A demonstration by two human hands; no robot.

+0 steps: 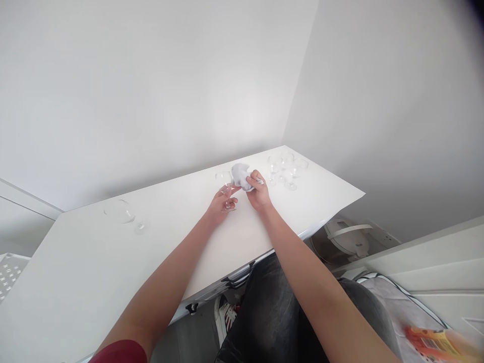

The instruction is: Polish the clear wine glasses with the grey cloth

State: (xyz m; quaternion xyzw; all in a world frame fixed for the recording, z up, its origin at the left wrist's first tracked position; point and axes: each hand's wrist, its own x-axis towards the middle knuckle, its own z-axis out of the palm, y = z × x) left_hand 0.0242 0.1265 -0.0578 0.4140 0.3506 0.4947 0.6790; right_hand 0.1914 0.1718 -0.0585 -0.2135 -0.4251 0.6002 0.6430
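My left hand (220,205) is closed round the stem of a clear wine glass (224,177), which is upright just above or on the white tabletop; I cannot tell which. In my right hand (259,193) a pale grey-white cloth (241,175) is bunched between thumb and fingers, right beside the glass bowl. To the right, several more clear glasses (290,171) stand grouped near the table's far corner. Another glass (120,212) is on the left part of the table, its foot a little to the right of its bowl.
The white table (181,227) runs along a plain wall, with black fittings (192,307) under its front edge. A white rounded appliance (346,237) is on the floor to the right. An orange-yellow packet (431,343) lies at lower right.
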